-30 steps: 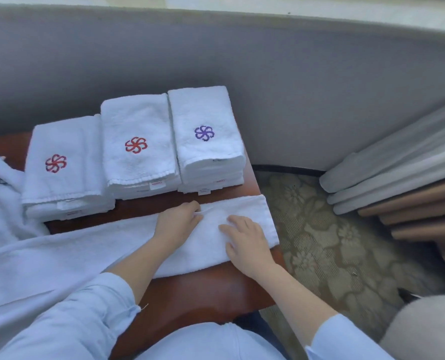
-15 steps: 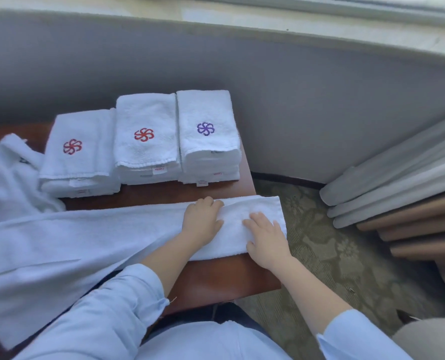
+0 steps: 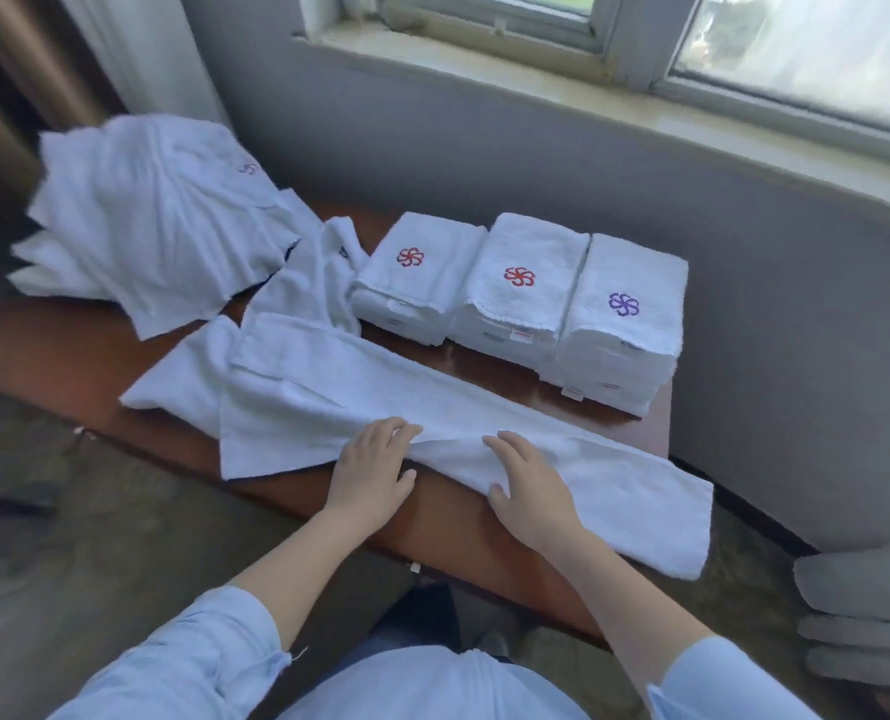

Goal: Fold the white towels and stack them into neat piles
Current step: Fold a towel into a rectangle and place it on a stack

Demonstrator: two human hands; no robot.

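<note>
Your left hand (image 3: 375,462) and right hand (image 3: 528,491) lie flat, fingers extended, pressing the long folded towel (image 3: 328,387) across the wooden table (image 3: 440,519). Its right end overhangs the edge. Release pressure unevenly and it may slide off or fold crooked, well short of the three stacks (image 3: 520,304).

Left hand (image 3: 375,470): palm down, flat; fingers (image 3: 398,433) straight and close together, pointing forward and a little right; thumb out to the right.
Right hand (image 3: 531,491): palm down, flat; fingers (image 3: 507,446) straight, slightly spread, pointing forward and left; thumb out toward the left hand.
Hands together: side by side, near each other, apart; neither curls round anything.
Left forearm (image 3: 297,553): bare, rising from the lower left to a straight wrist.
Right forearm (image 3: 614,600): bare, rising from the lower right, up and left.
Left sleeve (image 3: 198,657): light blue, ends near the elbow.
Right sleeve (image 3: 718,683): light blue, ends near the elbow.
</note>
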